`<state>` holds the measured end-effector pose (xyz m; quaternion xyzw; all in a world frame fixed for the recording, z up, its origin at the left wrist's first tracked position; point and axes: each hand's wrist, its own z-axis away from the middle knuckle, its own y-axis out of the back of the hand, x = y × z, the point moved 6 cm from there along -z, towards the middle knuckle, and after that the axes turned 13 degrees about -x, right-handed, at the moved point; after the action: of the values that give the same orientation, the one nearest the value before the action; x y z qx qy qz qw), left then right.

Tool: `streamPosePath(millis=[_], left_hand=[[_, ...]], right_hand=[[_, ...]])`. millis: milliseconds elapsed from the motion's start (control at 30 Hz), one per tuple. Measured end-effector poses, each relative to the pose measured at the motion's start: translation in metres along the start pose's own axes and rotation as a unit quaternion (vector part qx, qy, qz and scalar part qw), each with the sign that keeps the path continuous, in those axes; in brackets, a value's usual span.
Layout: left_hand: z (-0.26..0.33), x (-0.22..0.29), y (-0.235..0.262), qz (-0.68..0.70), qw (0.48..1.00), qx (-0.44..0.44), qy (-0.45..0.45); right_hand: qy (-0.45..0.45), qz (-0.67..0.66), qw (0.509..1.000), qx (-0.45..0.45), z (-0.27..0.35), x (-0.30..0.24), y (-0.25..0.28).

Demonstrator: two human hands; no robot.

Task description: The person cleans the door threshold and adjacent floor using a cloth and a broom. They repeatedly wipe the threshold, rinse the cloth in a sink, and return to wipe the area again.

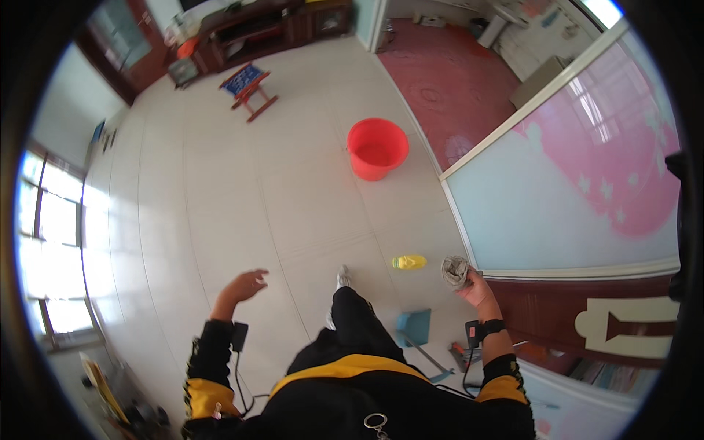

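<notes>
My right hand [477,288] is closed on a bunched grey-beige cloth [455,271], held out to the right beside the partition's lower frame. Nothing is in my left hand [248,284]; its fingers are apart, over the tiled floor on the left. A yellow bottle [411,262] appears on the floor just left of the cloth. Farther ahead stands a red bucket [373,170], whose inside looks plain red from here. Both wrists carry dark straps with small black boxes and cables.
A teal dustpan [415,326] with a long handle is near my right leg. Ahead on the left stands a folding stool [249,88] with a blue seat. A glass partition [572,169] borders the right side; a doorway to a red-floored room [447,88] opens beyond it.
</notes>
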<state>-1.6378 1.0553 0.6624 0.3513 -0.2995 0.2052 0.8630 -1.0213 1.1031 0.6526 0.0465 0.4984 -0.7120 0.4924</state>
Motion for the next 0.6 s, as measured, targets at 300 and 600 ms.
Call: streamPosePath(millis=[300,600], left_hand=[[-0.080,-0.207,0.158,0.118,0.966,0.199,0.115],[-0.008,-0.326,0.123,0.503,0.730,0.246,0.392]], right_hand=[[0.091,-0.115,0.978,0.145,-0.203,-0.092,-0.010],[0.116,-0.118,0.983,0.081,-0.477,-0.224,-0.081]])
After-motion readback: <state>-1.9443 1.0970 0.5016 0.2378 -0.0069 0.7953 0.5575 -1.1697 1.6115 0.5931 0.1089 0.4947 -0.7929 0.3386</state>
